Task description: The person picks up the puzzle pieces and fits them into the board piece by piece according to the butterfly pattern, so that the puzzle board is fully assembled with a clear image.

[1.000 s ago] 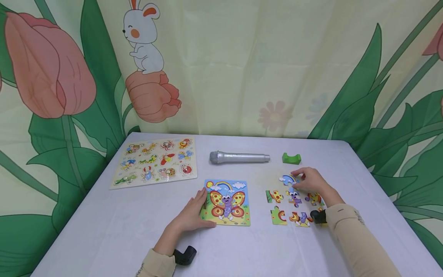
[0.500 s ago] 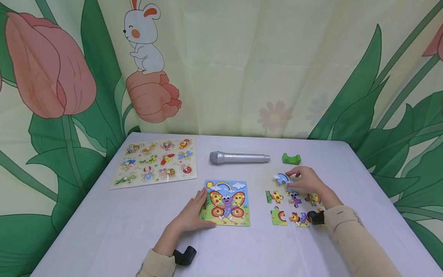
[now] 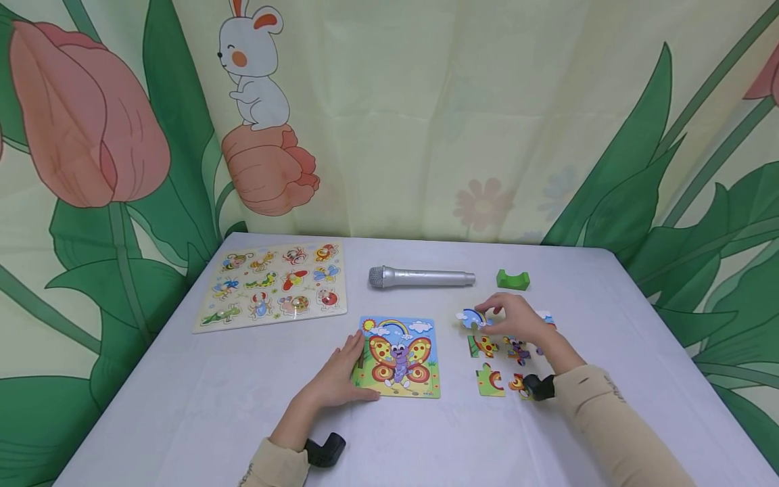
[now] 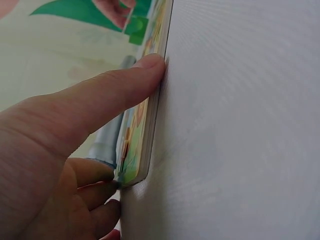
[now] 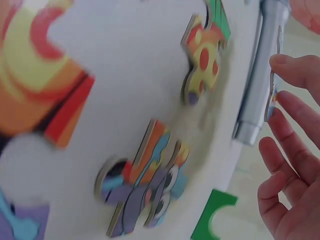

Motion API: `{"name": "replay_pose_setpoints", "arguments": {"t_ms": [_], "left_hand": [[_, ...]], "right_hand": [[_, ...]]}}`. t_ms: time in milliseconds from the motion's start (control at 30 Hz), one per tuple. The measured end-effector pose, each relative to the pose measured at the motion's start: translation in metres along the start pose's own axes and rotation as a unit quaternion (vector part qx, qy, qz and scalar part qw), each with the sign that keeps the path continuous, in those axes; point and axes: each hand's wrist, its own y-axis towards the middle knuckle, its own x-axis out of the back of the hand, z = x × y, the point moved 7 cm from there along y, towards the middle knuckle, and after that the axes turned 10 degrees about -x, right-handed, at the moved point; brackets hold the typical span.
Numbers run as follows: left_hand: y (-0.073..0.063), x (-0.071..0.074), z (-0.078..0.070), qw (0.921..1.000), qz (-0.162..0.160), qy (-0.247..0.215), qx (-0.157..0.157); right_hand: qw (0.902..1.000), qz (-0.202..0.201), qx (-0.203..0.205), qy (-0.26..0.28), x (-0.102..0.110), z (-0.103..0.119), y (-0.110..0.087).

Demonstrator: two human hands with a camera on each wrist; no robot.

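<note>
A butterfly picture puzzle board (image 3: 399, 358) lies flat in the head view. My left hand (image 3: 336, 373) rests at its lower left corner, fingers along the left side and thumb straight against the near edge; the left wrist view shows the thumb (image 4: 125, 80) touching the edge. My right hand (image 3: 517, 318) pinches a blue rainbow puzzle piece (image 3: 470, 318) above the table, between thumb and fingertips. Below that hand lie a yellow-spotted wing piece (image 3: 485, 346), a purple butterfly-face piece (image 5: 150, 187) and a green corner piece (image 3: 489, 380). The right hand and sleeve partly hide other pieces.
A silver toy microphone (image 3: 420, 277) lies behind the board, with a green arched block (image 3: 513, 279) to its right. At the back left is an insect puzzle board (image 3: 274, 285). A printed curtain (image 3: 389, 122) hangs behind the white table (image 3: 201, 406).
The right hand has lifted the rainbow piece from the group and carried it left, toward the butterfly board. A cloud piece now shows behind that hand. The left hand has stayed in place.
</note>
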Motion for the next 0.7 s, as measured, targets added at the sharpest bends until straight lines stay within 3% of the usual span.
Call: {"name": "replay_pose_setpoints", "arguments": {"t_ms": [333, 700], "left_hand": [[0.000, 0.000, 0.001, 1.0000, 0.001, -0.004, 0.007], [-0.001, 0.001, 0.000, 0.9999, 0.002, -0.008, 0.009]], "right_hand": [[0.9994, 0.023, 0.021, 0.018, -0.024, 0.034, 0.002], [0.9962, 0.043, 0.073, 0.019, -0.051, 0.074, 0.011]]}}
